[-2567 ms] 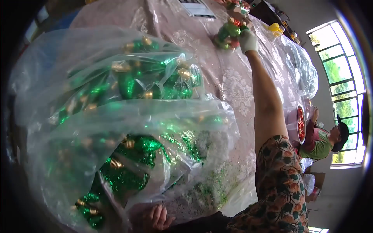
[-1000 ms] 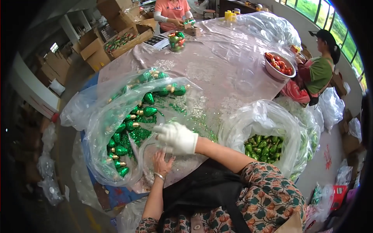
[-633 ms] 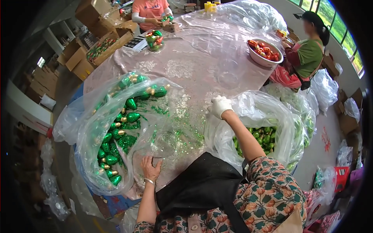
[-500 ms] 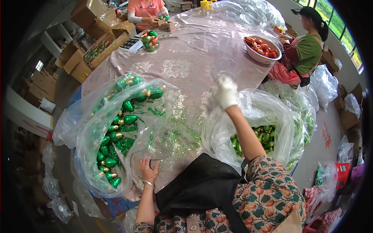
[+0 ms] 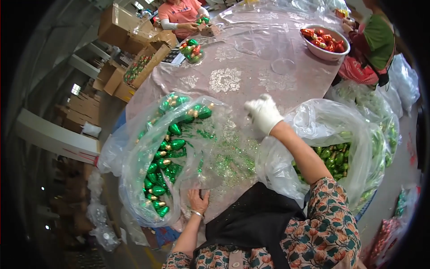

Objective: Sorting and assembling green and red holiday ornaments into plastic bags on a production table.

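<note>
My left hand [image 5: 198, 201] lies flat on the table's near edge, fingers spread, beside a clear plastic bag [image 5: 131, 190]. Inside that bag are several glittery green bulb-shaped ornaments [image 5: 178, 144] with gold caps. My right hand [image 5: 264, 115], in a white glove, is over the middle of the table with its fingers curled in. Whatever it may hold is hidden by the glove. Loose green glitter [image 5: 230, 161] is scattered on the tablecloth between both hands. Below my right forearm, a second open clear bag [image 5: 309, 115] contains several shiny lighter green ornaments [image 5: 333, 159].
A white basin [image 5: 326, 53] of red ornaments stands at the far right, beside a person in green [image 5: 378, 40]. Across the table, a person in an orange shirt [image 5: 179, 15] handles a green ornament. Nearby is a clear container of mixed ornaments [image 5: 191, 51]. Cardboard boxes [image 5: 121, 29] are stacked left.
The whole view has swung, so the table appears farther right. Relative to the cloth, my gloved right hand has come left and slightly nearer. My left hand stays in place.
</note>
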A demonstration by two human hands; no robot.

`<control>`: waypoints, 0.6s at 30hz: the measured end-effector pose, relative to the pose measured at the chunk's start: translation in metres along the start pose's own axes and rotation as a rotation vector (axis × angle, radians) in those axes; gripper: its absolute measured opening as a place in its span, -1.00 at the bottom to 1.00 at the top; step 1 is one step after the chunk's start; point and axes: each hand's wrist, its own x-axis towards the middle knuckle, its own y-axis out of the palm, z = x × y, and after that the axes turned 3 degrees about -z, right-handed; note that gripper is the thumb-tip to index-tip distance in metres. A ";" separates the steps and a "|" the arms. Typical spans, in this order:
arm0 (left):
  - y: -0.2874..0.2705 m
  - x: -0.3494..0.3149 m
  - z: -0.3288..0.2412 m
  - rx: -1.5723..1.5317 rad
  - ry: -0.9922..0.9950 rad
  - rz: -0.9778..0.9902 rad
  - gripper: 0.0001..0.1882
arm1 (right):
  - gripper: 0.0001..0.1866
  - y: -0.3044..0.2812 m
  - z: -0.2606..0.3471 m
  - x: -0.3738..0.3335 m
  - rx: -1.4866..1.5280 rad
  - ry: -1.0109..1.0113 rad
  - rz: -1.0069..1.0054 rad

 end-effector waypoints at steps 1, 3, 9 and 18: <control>0.003 0.001 -0.004 0.010 0.017 0.005 -0.40 | -0.81 0.007 0.005 -0.009 0.005 0.016 -0.011; 0.004 0.001 -0.013 0.015 0.038 0.025 -0.42 | -0.89 0.022 0.009 -0.020 0.078 -0.091 -0.044; -0.005 -0.003 -0.011 0.055 0.055 0.029 -0.45 | -0.78 -0.031 -0.043 -0.017 0.327 0.244 -0.512; -0.002 0.003 -0.010 0.057 0.074 0.011 -0.46 | -0.47 0.078 -0.161 -0.056 -0.416 0.715 -0.152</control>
